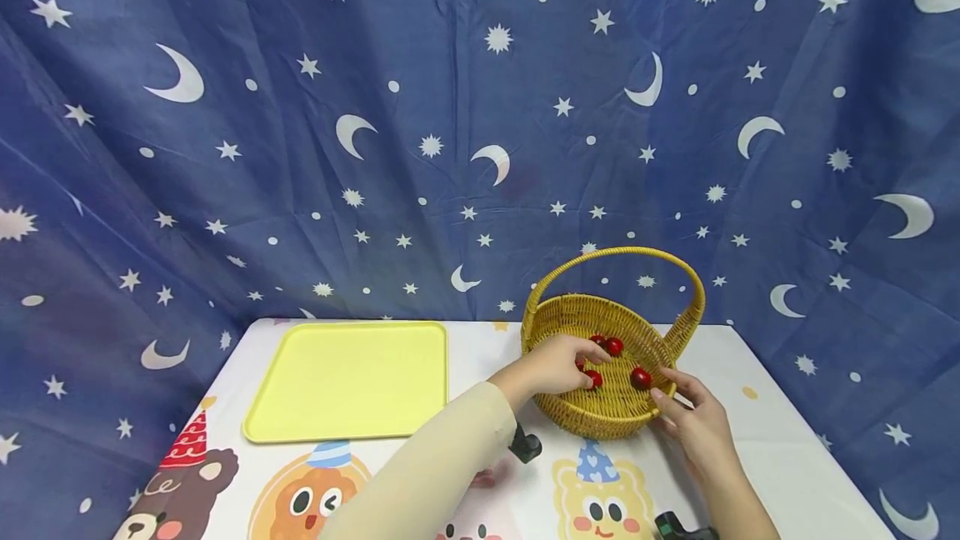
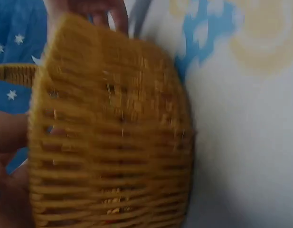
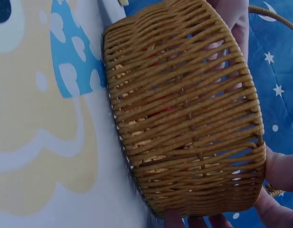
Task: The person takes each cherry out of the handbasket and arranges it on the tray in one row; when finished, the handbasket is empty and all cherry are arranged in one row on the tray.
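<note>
A yellow-brown wicker basket [image 1: 600,423] with a tall arched handle stands on the right of the table. Several small round, dark red fruits like cherries [image 1: 641,378] lie inside it. My left hand [image 1: 558,369] reaches over the basket's left rim, its thumb and fingers spread just above the fruits on that side and partly hiding them. On the opposite side, my right hand [image 1: 697,423] grips the rim, thumb on top and fingertips [image 3: 174,220] against the outer weave. Both wrist views mostly show the basket's woven wall [image 2: 113,133].
A shallow yellow tray [image 1: 352,382] lies at the table's back left. The white tablecloth [image 1: 780,440] carries printed cartoon animals in party hats. Behind the table hangs a blue curtain [image 1: 450,148] with moons and stars.
</note>
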`<state>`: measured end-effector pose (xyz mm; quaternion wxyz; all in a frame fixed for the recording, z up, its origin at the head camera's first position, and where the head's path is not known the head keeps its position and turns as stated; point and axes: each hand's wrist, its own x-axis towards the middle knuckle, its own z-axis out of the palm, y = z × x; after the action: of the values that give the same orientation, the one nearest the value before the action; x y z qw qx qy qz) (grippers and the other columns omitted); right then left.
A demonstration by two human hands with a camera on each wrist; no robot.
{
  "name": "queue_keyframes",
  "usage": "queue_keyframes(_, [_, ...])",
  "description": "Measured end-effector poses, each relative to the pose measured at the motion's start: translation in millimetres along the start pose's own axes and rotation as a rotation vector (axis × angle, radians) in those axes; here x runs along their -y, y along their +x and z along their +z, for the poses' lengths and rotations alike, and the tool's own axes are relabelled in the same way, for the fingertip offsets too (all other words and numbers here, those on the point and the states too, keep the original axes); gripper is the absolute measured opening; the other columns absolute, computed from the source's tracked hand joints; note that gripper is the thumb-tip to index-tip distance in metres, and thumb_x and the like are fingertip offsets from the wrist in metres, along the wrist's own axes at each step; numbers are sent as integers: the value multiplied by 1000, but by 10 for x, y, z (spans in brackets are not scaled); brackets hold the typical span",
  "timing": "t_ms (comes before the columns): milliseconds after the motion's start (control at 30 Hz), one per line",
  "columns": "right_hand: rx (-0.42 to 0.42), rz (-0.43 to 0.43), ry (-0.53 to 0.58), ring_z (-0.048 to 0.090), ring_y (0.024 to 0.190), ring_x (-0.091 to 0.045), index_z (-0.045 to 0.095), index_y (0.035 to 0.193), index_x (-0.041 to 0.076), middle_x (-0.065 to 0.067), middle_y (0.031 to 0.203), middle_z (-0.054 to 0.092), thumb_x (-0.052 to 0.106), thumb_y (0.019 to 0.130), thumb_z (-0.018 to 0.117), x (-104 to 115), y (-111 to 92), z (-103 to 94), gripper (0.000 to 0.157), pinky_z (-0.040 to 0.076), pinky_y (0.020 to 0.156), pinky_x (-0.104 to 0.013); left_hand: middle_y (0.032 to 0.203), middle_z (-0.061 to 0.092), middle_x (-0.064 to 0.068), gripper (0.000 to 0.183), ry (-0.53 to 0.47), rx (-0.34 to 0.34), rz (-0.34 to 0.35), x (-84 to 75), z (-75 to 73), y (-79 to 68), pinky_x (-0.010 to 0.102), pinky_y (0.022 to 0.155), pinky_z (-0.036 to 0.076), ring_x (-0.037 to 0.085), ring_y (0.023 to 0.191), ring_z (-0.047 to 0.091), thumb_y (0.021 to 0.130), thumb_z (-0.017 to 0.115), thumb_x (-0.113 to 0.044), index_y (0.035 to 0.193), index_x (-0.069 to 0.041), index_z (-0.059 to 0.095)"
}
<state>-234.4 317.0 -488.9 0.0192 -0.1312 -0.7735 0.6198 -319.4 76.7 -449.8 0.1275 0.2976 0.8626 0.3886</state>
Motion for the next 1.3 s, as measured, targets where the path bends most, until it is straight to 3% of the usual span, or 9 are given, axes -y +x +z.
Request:
queue_keyframes(100, [-1, 4, 3, 61, 98, 9, 41, 162, 5, -21, 163, 36, 16, 108, 65, -11, -3, -32, 60, 60, 85, -19, 137, 74, -4, 50, 16, 30, -21, 9, 14, 109, 21, 86, 51, 12, 107, 66, 91, 77, 1, 132, -28, 78])
queue_keyframes(200, [-5, 12, 11, 61, 98, 9, 40, 162, 5, -20, 164, 36, 16, 108, 66, -25, -4, -50, 60, 61, 85, -20, 137, 73, -5, 52, 50, 76, -45, 9, 35, 187, 21, 71, 45, 8, 87, 57, 88, 76, 4, 129, -29, 79])
queue_keyframes(300, [-6, 23, 23, 61, 99, 9, 40, 162, 6, -20, 165, 35, 16, 108, 66, -35, -5, -47, 61, 61, 85, -20, 133, 75, -7, 51, 133, 129, -46, 4, 62, 215, 19, 74, 48, 5, 91, 63, 88, 75, 4, 127, -29, 80])
queue_keyframes(433, [-9, 40, 29, 61, 99, 10, 40, 163, 8, -20, 169, 32, 17, 108, 66, -41, -12, -33, 62, 61, 86, -19, 123, 78, -11, 43, 244, 175, -35, -1, 99, 209, 17, 95, 52, 3, 116, 68, 91, 77, 0, 123, -27, 82])
queue_keyframes(667, [-34, 38, 25, 61, 99, 11, 43, 162, 9, -20, 168, 33, 19, 108, 67, -30, -24, -6, 60, 61, 84, -18, 99, 74, -12, 28, 336, 232, -36, -9, 154, 184, 19, 82, 52, 5, 89, 63, 90, 80, -3, 108, -24, 83])
queue_keyframes(900, [-29, 25, 39, 63, 100, 7, 41, 163, 9, -20, 166, 34, 17, 108, 67, -33, 2, 19, 61, 62, 84, -20, 83, 70, -11, 21, 333, 242, -28, -33, 128, 172, 20, 75, 50, 7, 81, 62, 89, 81, -2, 99, -20, 80])
queue_keyframes(1000, [-25, 30, 43, 63, 102, 7, 41, 163, 9, -19, 167, 34, 17, 108, 66, -40, 15, 24, 61, 62, 85, -20, 90, 72, -10, 21, 284, 201, -8, -17, 116, 177, 20, 79, 52, 6, 86, 64, 90, 81, -2, 101, -20, 80])
queue_keyframes(1133, [-25, 29, 42, 63, 102, 6, 41, 163, 10, -19, 168, 33, 17, 109, 65, -45, 24, 26, 60, 62, 85, -20, 107, 74, -9, 19, 182, 71, 34, 4, 74, 170, 20, 91, 52, 5, 102, 65, 92, 84, -9, 107, -20, 81])
queue_keyframes(1300, [-24, 28, 43, 64, 102, 7, 40, 163, 9, -20, 168, 32, 17, 109, 64, -31, 24, 31, 60, 62, 85, -21, 116, 73, -9, 22, -29, -81, 57, -25, -43, 35, 21, 93, 50, 5, 108, 62, 91, 86, -13, 111, -20, 81])
